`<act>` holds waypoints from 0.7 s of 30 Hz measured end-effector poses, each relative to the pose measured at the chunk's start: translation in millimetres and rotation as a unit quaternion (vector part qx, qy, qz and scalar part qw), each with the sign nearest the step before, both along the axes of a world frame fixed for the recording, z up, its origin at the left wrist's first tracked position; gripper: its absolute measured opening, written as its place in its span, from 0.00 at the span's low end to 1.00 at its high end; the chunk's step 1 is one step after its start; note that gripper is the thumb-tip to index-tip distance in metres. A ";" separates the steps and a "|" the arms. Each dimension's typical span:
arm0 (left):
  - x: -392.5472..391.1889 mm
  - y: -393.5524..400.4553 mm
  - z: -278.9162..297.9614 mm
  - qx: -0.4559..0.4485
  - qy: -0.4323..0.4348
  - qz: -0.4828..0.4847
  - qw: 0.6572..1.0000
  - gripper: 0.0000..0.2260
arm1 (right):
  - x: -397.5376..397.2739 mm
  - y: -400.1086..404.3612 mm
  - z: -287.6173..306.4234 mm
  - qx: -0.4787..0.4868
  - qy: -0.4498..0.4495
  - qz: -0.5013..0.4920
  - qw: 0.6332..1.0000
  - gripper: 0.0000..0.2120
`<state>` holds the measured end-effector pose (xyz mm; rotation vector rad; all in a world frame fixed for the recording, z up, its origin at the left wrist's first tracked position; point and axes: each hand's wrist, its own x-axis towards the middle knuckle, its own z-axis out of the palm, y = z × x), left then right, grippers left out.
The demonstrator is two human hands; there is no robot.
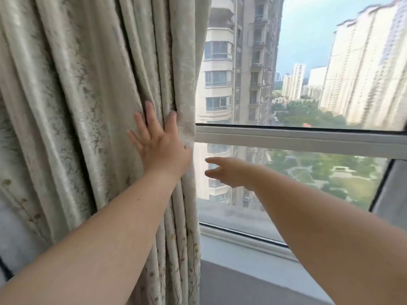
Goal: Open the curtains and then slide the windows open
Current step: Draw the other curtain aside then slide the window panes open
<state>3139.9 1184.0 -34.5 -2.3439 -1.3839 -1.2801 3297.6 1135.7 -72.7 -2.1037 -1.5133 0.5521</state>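
Curtain [88, 106]: bunched at left, folds running vertically, edge beside the window [297, 137]. Left hand [160, 146]: fingers spread, flat on folds, thumb hooked round the edge. Right hand [229, 171]: released, blurred, pointing left toward curtain

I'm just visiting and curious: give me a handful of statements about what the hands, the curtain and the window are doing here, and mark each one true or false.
1. The left hand lies flat with spread fingers against the curtain. True.
2. The curtain covers the whole window. False: it is bunched at the left, and most of the glass is bare.
3. The right hand is clamped on the window frame. False: it is open in front of the lower pane, holding nothing.
4. Tall buildings show through the glass. True.
5. Both hands hold the curtain. False: only the left hand touches it.
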 end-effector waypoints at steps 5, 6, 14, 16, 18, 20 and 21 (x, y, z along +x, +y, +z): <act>25.3 -47.2 -4.2 0.075 0.062 -0.181 0.979 0.25 | 5.8 -80.4 -13.2 0.005 0.011 -0.136 0.991 0.26; 29.2 -56.4 -7.1 0.049 0.079 -0.234 0.968 0.22 | -0.3 -96.4 -17.3 0.003 0.014 -0.156 0.988 0.26; 43.4 -162.1 -60.9 -0.235 0.128 -0.517 0.813 0.13 | -55.0 -268.6 -51.1 -0.102 -0.030 -0.284 0.953 0.27; 48.9 -200.8 -64.2 -0.255 0.167 -0.556 0.773 0.11 | -61.6 -321.5 -48.3 -0.114 -0.032 -0.338 0.934 0.27; 53.2 -238.3 -60.9 -0.262 0.198 -0.593 0.735 0.11 | -66.2 -369.7 -43.3 -0.100 -0.021 -0.384 0.917 0.27; 56.4 -276.8 -57.1 -0.256 0.216 -0.626 0.704 0.09 | -71.7 -413.1 -40.0 -0.086 -0.022 -0.423 0.902 0.27; 57.5 -300.0 -55.1 -0.248 0.224 -0.642 0.690 0.09 | -76.3 -437.3 -38.7 -0.082 -0.022 -0.439 0.895 0.27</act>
